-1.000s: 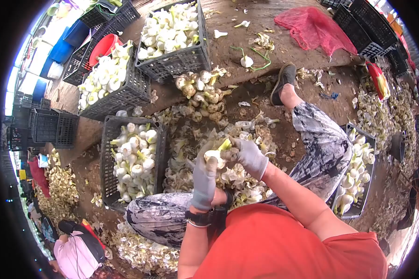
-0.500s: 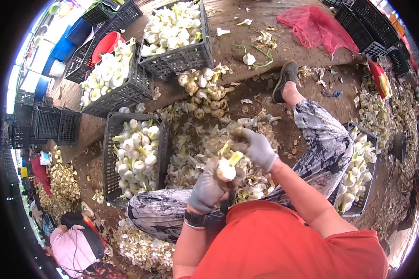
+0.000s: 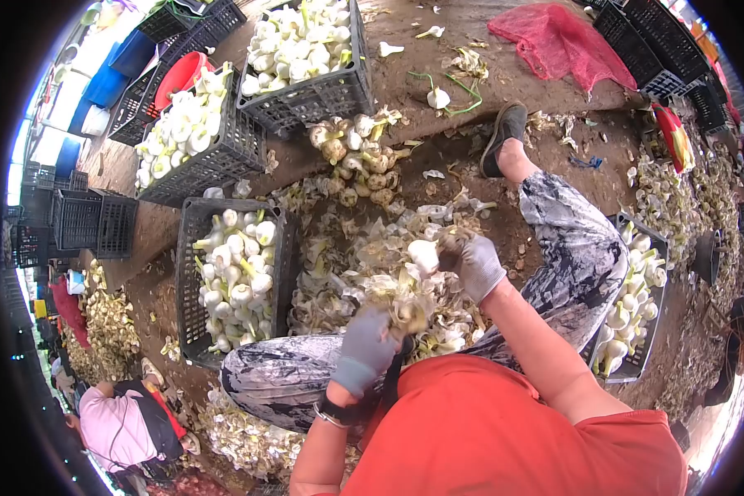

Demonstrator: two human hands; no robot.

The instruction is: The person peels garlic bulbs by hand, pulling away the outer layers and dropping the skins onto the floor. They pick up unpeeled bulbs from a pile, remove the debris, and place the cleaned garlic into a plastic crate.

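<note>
My right hand (image 3: 478,266), in a grey-white glove with dirty fingertips, is closed on a peeled white garlic bulb (image 3: 423,255) over the heap of husks. My left hand (image 3: 367,349), in a grey glove, is lower and nearer my body, its fingers smeared by motion. Just past its fingertips are blurred brownish garlic skins (image 3: 410,312); I cannot tell whether it grips them. Loose garlic husks (image 3: 339,277) spread between my legs. Unpeeled garlic bulbs (image 3: 362,161) lie in a pile beyond them.
A black crate (image 3: 188,281) of white garlic stands left, another crate (image 3: 660,310) right. Two more full crates (image 3: 306,103) stand farther off at upper left. A red mesh bag (image 3: 558,41) lies on the ground. Another person (image 3: 128,426) is at lower left.
The bulb was in my left hand near my chest; now it is farther forward at my right hand's fingers. My left hand has moved down and back toward me.
</note>
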